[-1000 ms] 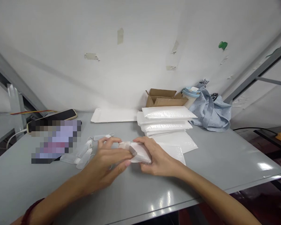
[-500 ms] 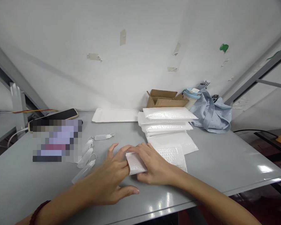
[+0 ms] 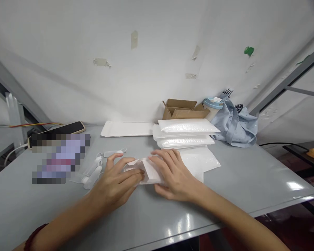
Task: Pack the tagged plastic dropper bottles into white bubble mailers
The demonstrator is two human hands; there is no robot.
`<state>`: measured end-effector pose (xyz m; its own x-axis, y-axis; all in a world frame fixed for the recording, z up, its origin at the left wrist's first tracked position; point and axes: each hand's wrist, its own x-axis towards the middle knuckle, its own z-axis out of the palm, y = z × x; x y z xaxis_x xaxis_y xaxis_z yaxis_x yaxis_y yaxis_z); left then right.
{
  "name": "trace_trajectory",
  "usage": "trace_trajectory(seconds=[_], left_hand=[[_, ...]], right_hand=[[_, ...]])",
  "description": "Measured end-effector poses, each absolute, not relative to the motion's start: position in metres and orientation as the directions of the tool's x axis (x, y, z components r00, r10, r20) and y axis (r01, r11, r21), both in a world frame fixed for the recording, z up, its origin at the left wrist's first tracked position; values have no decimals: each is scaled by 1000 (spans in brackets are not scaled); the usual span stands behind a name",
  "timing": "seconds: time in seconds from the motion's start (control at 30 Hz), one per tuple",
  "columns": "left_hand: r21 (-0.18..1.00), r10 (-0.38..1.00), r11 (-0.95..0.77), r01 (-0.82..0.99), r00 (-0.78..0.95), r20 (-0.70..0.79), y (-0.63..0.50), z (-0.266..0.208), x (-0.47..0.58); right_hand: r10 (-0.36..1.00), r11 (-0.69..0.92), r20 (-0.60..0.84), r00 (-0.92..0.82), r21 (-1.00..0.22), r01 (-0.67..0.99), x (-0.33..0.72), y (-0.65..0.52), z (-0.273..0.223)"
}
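Both hands are at a white bubble mailer (image 3: 153,174), whose mouth faces left and stands open with the flap spread. My right hand (image 3: 174,176) wraps over its body, fingers on top and thumb beneath. Some fingers of my left hand (image 3: 113,184) reach into the mouth and grip its edge; the fingertips are partly hidden. Beside the left hand lie several small clear squeeze bottles (image 3: 92,177) with white caps and loops. Behind the right hand is a stack of white bubble mailers (image 3: 188,127), and another mailer (image 3: 199,160) lies flat in front of it.
A long white mailer (image 3: 129,129) lies against the wall. Behind the stack stand an open cardboard box (image 3: 189,113) and a cup with a blue lid (image 3: 213,104). A light blue cloth bag (image 3: 232,129) slumps at right. A black phone (image 3: 73,128) and a blurred-out item lie at left.
The mailer's flap has been unfolded and its mouth pulled open. My left fingers have moved into the opening, and my right hand has shifted slightly upward with its fingers more raised.
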<state>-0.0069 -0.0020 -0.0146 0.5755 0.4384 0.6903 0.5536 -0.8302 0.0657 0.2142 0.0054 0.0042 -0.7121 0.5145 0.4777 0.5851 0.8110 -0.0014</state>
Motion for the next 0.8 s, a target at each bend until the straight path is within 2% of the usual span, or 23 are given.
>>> trace_trajectory(seconds=[0.1, 0.17, 0.23, 0.5, 0.8], left_hand=[[11, 418, -806, 591, 557, 718, -3, -11, -6], [-19, 411, -795, 607, 561, 718, -6, -8, -4], [-34, 403, -796, 605, 571, 715, -10, -6, -3], [-98, 404, -811, 577, 673, 620, -16, -2, -2], [-103, 409, -798, 594, 658, 632, -15, 2, -2]], right_hand=[[467, 713, 536, -703, 243, 658, 212, 3, 1], [427, 667, 570, -702, 326, 670, 210, 1, 0], [399, 655, 583, -707, 358, 665, 208, -2, -1], [550, 663, 479, -684, 248, 707, 204, -11, -1], [436, 639, 704, -560, 196, 744, 208, -6, -2]])
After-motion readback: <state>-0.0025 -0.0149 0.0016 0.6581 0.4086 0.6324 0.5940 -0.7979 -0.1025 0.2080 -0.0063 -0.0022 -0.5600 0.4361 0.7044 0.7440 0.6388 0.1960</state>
